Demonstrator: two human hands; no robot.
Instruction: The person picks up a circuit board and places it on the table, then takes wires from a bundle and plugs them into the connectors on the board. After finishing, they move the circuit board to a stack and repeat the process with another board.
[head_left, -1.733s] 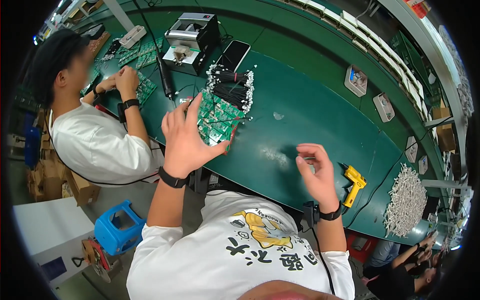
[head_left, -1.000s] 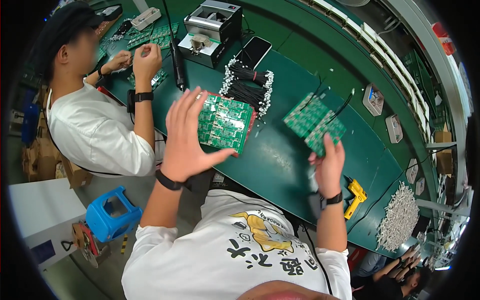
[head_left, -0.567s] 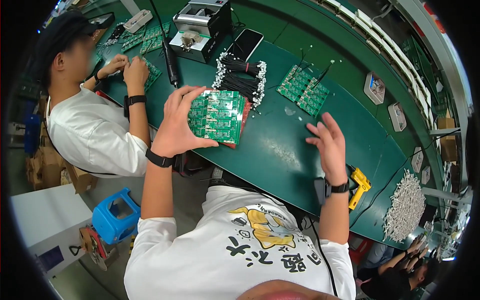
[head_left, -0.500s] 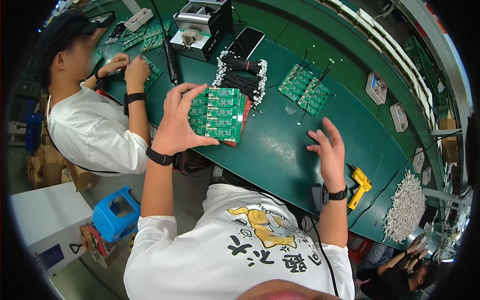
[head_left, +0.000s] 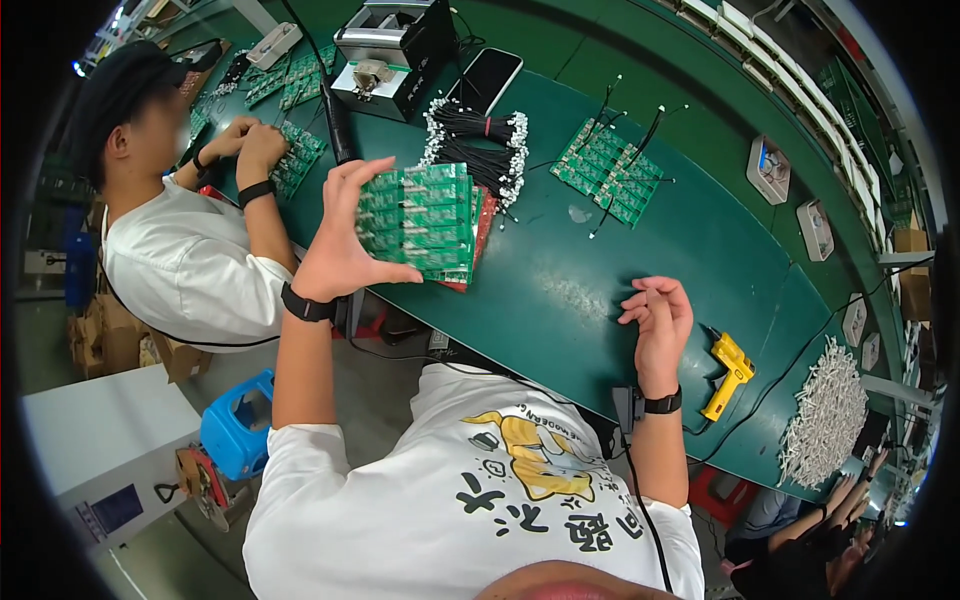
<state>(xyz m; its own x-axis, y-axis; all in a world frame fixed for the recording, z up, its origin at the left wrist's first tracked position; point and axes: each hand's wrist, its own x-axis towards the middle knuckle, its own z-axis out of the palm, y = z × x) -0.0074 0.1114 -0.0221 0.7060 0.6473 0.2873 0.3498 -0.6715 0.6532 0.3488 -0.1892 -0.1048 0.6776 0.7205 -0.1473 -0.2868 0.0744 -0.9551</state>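
My left hand (head_left: 343,240) grips a green circuit board panel (head_left: 415,222) by its left side, thumb along the near edge and fingers at the far edge. Motion smears the panel a little. Under it, more green panels and a red sheet (head_left: 487,225) show at the right. My right hand (head_left: 660,325) hovers over the table's near side, fingers loosely bent and somewhat apart, with nothing visible in them. Beyond it lies another green panel (head_left: 608,172) with black wires standing up from it. A bundle of black wires with white connectors (head_left: 480,145) lies behind the stack.
A yellow glue gun (head_left: 730,375) lies right of my right hand, near a heap of white pieces (head_left: 825,415). At the back are a phone (head_left: 487,82) and a grey-black machine (head_left: 392,60). A co-worker (head_left: 190,240) sits left, handling another green panel (head_left: 297,160).
My left hand and the held panel have shifted slightly left, off the stack's edge. My right hand has drawn nearer to me, its fingers bending in more.
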